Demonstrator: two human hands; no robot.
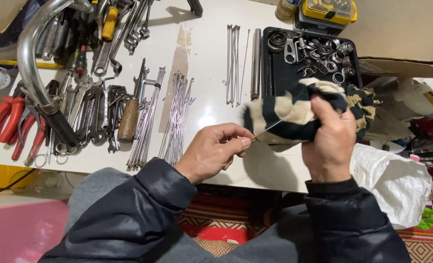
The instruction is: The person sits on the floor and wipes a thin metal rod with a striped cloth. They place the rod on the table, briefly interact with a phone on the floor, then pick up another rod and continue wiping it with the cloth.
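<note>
I am pinching the near end of a thin metal spoke (266, 130) between the thumb and forefinger of my left hand (214, 150), while my right hand (329, 141) is closing its fingers around a black-and-cream striped rag (294, 109) bunched over the spoke's far end, just above the edge of the white table (207, 104). Beyond the rag a black tray (270, 73) of small metal parts is sitting, with a yellow case (329, 12) lying behind it and a white plastic bag (396, 180) hanging off the table's right edge.
</note>
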